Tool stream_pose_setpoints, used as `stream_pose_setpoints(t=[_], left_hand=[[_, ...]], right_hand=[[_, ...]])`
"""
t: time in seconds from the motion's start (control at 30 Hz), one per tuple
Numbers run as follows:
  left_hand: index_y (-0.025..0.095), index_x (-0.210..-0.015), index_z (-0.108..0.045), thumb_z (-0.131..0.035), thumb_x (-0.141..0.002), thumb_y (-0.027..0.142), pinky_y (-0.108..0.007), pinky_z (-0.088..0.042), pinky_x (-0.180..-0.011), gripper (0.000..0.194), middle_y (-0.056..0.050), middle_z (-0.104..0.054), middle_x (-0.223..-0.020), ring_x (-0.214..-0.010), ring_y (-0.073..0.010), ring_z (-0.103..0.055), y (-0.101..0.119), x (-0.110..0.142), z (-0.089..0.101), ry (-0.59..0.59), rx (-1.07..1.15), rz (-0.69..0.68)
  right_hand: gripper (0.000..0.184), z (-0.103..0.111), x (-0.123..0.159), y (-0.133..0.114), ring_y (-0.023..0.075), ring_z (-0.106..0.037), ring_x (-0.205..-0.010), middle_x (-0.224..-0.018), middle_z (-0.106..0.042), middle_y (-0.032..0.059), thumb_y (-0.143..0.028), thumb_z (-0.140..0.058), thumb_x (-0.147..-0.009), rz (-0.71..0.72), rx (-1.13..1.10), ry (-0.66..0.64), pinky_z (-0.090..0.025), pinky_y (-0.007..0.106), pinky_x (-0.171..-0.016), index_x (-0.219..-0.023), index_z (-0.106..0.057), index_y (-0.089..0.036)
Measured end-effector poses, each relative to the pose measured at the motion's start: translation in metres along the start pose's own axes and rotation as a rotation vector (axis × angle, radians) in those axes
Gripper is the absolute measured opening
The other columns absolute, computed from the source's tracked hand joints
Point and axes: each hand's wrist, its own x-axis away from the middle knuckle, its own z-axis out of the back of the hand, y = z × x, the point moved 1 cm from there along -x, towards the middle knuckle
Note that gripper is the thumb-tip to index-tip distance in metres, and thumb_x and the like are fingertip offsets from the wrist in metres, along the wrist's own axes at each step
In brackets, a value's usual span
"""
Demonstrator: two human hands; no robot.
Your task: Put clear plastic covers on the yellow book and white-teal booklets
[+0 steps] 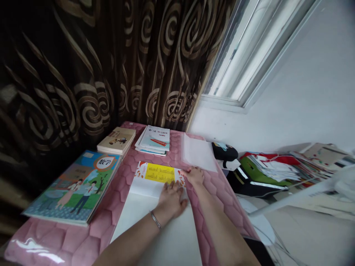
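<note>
A long white sheet of paper lies on the table in front of me. Its far end shows a printed strip with a yellow panel and red and orange shapes at both sides. My left hand, with a silver bangle at the wrist, rests palm down on the paper, fingers spread near the lower edge of the yellow panel. At the strip's far right corner, my right hand has its fingers bent in on the paper's edge. The undersides of its fingertips are hidden.
The table has a pink quilted cover. To the left lie textbooks and a beige book stack; further back, a white-covered stack. Translucent sheets lie back right. Bags and papers sit beyond the right edge.
</note>
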Motion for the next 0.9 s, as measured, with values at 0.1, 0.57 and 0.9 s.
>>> stream_pose_setpoints(t=[0.1,0.57,0.9], left_hand=[[0.019,-0.136,-0.053,-0.038,-0.093,0.050,-0.049,-0.023,-0.117,0.055,-0.013,-0.042,-0.152,-0.140,-0.0297,-0.036,0.000,0.000,0.000,0.019,-0.013,-0.017],[0.015,-0.141,-0.048,-0.036,-0.093,0.048,-0.049,-0.021,-0.118,0.060,-0.013,-0.038,-0.154,-0.142,-0.0301,-0.033,-0.002,-0.001,-0.004,0.014,-0.035,-0.017],[0.016,-0.138,-0.051,-0.034,-0.094,0.050,-0.050,-0.023,-0.117,0.058,-0.015,-0.040,-0.153,-0.141,-0.0302,-0.035,-0.001,0.000,0.000,0.003,-0.032,-0.039]], right_hand=[[0.043,-0.003,0.005,0.000,0.0363,-0.047,-0.122,-0.124,-0.056,0.0168,-0.057,-0.061,-0.082,0.007,-0.001,0.029,-0.040,0.047,-0.093,-0.103,-0.067,-0.019],[0.041,-0.009,0.038,0.033,0.0271,-0.049,-0.116,-0.121,-0.057,0.0085,-0.047,-0.071,-0.077,0.260,-0.048,-0.011,-0.037,0.036,-0.093,-0.110,-0.065,-0.023],[0.037,-0.001,0.016,0.003,0.0340,-0.051,-0.116,-0.121,-0.058,0.0150,-0.053,-0.063,-0.082,0.052,-0.002,-0.014,-0.043,0.045,-0.089,-0.100,-0.069,-0.020]])
